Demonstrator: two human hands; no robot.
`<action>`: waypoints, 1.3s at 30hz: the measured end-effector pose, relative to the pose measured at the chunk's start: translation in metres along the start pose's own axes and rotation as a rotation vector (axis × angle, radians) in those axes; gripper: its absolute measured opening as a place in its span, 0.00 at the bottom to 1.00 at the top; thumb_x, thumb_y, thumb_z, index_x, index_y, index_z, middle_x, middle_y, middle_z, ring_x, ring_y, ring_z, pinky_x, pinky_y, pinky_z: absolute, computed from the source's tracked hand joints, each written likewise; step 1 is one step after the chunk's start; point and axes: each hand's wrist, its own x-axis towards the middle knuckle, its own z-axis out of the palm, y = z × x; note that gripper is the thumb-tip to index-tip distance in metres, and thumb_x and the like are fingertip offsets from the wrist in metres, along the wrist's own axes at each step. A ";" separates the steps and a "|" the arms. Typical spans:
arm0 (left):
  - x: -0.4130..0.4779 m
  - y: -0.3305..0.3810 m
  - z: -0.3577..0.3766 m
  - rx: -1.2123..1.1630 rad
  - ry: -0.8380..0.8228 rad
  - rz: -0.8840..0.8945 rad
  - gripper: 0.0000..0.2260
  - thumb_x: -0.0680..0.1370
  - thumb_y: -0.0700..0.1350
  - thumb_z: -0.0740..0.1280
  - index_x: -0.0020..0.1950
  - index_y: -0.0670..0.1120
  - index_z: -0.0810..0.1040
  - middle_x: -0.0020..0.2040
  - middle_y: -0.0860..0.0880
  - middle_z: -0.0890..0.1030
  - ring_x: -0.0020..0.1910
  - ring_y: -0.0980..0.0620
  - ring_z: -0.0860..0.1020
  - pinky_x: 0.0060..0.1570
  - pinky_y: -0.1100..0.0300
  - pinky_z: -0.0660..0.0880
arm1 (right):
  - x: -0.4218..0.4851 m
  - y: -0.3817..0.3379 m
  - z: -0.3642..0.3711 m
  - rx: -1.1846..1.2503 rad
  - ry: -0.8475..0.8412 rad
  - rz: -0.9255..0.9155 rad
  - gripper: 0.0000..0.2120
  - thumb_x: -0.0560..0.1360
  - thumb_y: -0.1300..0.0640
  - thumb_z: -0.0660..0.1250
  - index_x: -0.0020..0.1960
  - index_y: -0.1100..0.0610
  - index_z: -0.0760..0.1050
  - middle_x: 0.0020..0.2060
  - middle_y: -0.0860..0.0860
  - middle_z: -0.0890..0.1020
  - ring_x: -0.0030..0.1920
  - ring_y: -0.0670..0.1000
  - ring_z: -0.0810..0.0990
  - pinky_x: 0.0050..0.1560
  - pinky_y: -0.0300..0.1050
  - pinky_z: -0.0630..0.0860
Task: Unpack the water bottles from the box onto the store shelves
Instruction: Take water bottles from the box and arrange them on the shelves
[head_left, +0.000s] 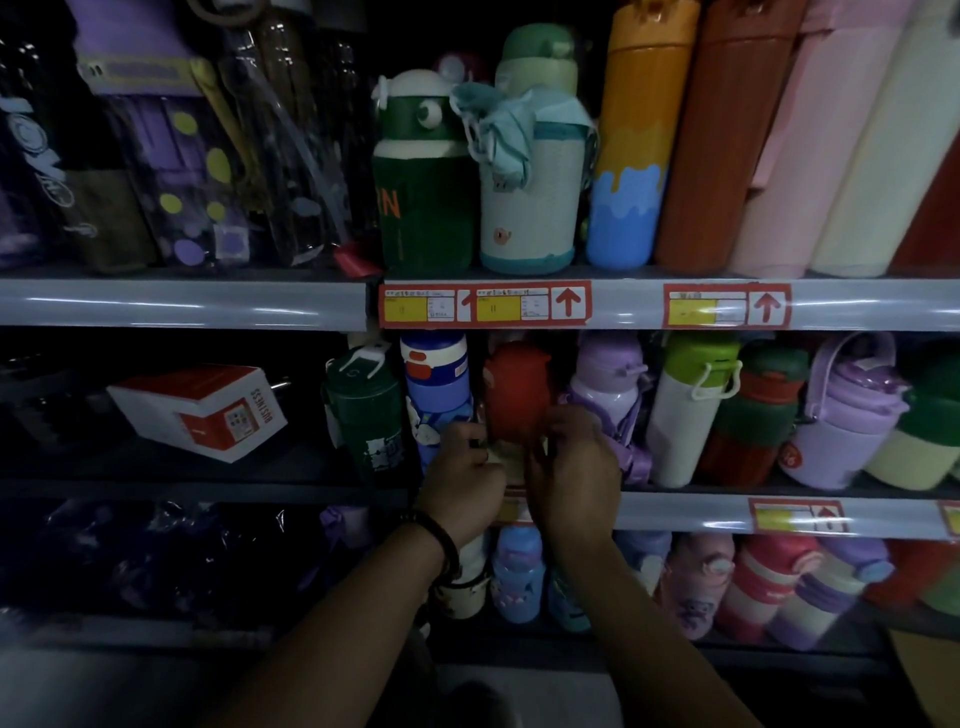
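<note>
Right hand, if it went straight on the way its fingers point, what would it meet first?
Most likely the red rounded bottle on the middle shelf, directly ahead of the right hand; its fingers seem to reach that bottle's lower side. The picture is dim, so contact and depth are unclear.

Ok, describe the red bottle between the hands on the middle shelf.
The red bottle stands upright on the middle shelf, between a blue bottle and a purple bottle. Its top is rounded, matte-looking red; the lower part is hidden. The left hand and right hand grip it low down.
</note>
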 end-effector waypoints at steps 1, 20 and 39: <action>0.001 -0.001 -0.001 -0.002 0.008 0.002 0.20 0.79 0.35 0.64 0.68 0.51 0.67 0.53 0.52 0.78 0.53 0.51 0.80 0.62 0.44 0.79 | 0.001 0.000 -0.001 -0.016 -0.001 -0.008 0.13 0.72 0.64 0.74 0.54 0.54 0.79 0.52 0.54 0.81 0.48 0.56 0.82 0.43 0.49 0.76; 0.009 -0.007 -0.006 0.126 -0.102 0.145 0.35 0.78 0.34 0.67 0.70 0.68 0.58 0.60 0.49 0.83 0.56 0.50 0.80 0.54 0.57 0.75 | 0.012 -0.001 -0.003 -0.179 0.001 -0.009 0.05 0.76 0.58 0.72 0.52 0.58 0.81 0.47 0.58 0.83 0.42 0.62 0.84 0.39 0.52 0.78; 0.011 -0.010 -0.008 0.219 -0.035 0.136 0.20 0.74 0.46 0.72 0.61 0.55 0.69 0.54 0.54 0.83 0.56 0.52 0.81 0.58 0.51 0.79 | 0.019 0.004 0.000 -0.116 0.053 0.016 0.06 0.80 0.66 0.66 0.47 0.60 0.80 0.40 0.59 0.83 0.38 0.62 0.83 0.37 0.43 0.64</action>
